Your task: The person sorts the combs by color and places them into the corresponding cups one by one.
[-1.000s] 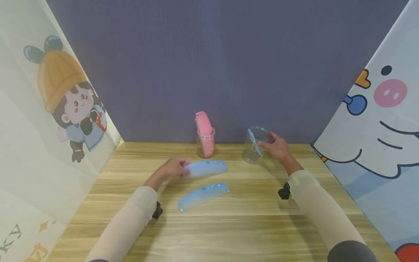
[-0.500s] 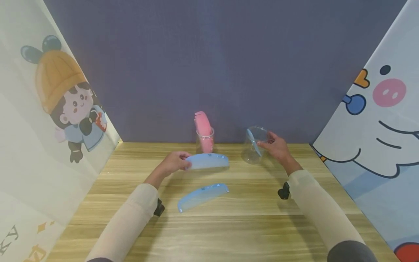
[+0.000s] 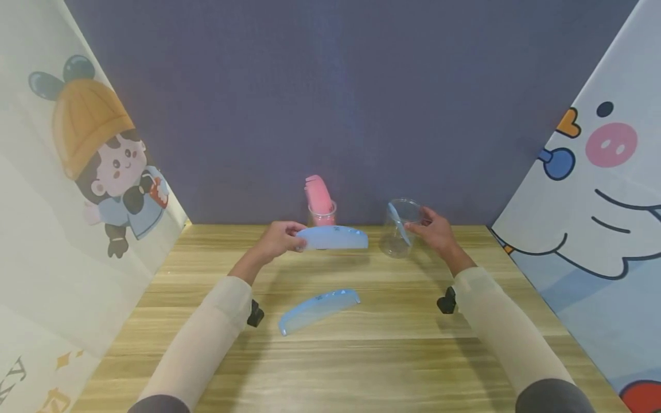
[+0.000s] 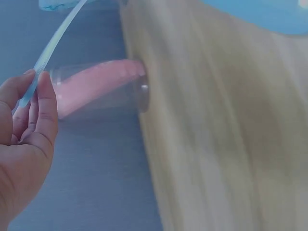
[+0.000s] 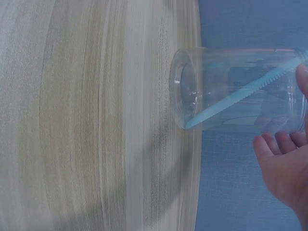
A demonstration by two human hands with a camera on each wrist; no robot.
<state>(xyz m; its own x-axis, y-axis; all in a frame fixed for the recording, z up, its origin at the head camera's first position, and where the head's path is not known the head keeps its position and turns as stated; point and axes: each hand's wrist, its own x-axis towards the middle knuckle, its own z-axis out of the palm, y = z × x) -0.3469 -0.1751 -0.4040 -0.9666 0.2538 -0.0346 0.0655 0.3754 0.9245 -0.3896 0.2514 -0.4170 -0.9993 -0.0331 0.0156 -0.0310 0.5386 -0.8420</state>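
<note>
My left hand (image 3: 292, 241) pinches one end of a light blue comb (image 3: 334, 237) and holds it level above the table, in front of a clear cup (image 3: 322, 213) with pink combs (image 3: 318, 194) in it. In the left wrist view the held comb (image 4: 54, 45) shows edge-on between my fingertips (image 4: 44, 86), with the pink comb cup (image 4: 98, 89) behind it. A second blue comb (image 3: 319, 309) lies flat on the wooden table (image 3: 392, 344). My right hand (image 3: 419, 226) holds another clear cup (image 3: 399, 230) near its rim. A blue comb (image 5: 240, 97) leans inside this cup (image 5: 226, 62).
A dark purple wall (image 3: 330, 103) stands right behind both cups. Cartoon-printed panels close in the left side (image 3: 77, 172) and the right side (image 3: 599, 189). Bare wood (image 3: 361, 373) runs from the lying comb to the near edge.
My left hand has lifted the blue comb off the table and carried it up and slightly right, toward the cups. The right hand and its cup have stayed in place.
</note>
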